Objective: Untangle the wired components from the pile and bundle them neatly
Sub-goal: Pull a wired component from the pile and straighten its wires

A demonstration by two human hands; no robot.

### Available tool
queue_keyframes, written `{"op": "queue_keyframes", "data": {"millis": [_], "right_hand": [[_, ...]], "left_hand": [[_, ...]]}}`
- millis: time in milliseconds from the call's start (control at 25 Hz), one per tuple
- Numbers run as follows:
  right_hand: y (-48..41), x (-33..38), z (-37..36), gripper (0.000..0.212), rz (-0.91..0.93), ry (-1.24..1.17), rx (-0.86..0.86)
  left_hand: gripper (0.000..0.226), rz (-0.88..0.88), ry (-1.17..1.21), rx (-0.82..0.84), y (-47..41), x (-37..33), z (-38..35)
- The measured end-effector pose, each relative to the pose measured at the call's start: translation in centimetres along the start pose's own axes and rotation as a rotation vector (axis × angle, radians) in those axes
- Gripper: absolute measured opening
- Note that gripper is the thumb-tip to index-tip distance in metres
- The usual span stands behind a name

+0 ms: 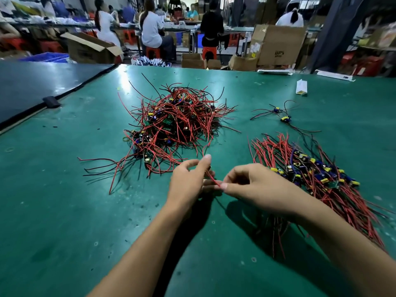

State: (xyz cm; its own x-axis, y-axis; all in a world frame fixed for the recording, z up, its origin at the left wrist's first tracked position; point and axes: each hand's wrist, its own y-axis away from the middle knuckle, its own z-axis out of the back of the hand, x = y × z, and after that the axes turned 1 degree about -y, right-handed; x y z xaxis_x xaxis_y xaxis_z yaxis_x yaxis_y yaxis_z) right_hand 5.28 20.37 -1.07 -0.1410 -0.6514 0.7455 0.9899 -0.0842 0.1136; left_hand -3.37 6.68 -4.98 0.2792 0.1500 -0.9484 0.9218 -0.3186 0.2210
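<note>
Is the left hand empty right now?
No, the left hand pinches a red wire, whose lower end the right hand pinches too.

Tabletop (64,211): green, scuffed, speckled with small dark bits.
Dark panel (42,82): adjoins at far left, with a black clip (51,102) on the seam.
White carton (301,87): small, far right.
Background: seated workers (152,28), red stools (209,52), cardboard boxes (278,46), blue crate (46,57).

Red and black wires (173,123), green table (64,211).
</note>
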Motion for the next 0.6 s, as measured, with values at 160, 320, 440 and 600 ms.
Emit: {"op": "queue_keyframes", "data": {"millis": [160, 320, 440, 600], "right_hand": [[1.1, -1.8, -1.2, 0.034, -0.009, -0.042, -0.070], [0.7, -3.1, -2.2, 0.027, -0.116, -0.454, -0.357], [1.0, -3.6, -2.1, 0.021, -0.054, -0.595, -0.330], [1.3, -4.0, -2.1, 0.023, -0.003, -0.706, -0.290]], "left_hand": [[0.023, 0.051, 0.019, 0.075, 0.8, -0.3, 0.1], [0.014, 0.147, 0.049, 0.324, 1.4, -0.3, 0.0], [0.016, 0.173, 0.008, 0.520, 2.1, 0.1, -0.4], [0.028, 0.183, -0.019, 0.602, 2.1, 0.4, -0.7]]}}
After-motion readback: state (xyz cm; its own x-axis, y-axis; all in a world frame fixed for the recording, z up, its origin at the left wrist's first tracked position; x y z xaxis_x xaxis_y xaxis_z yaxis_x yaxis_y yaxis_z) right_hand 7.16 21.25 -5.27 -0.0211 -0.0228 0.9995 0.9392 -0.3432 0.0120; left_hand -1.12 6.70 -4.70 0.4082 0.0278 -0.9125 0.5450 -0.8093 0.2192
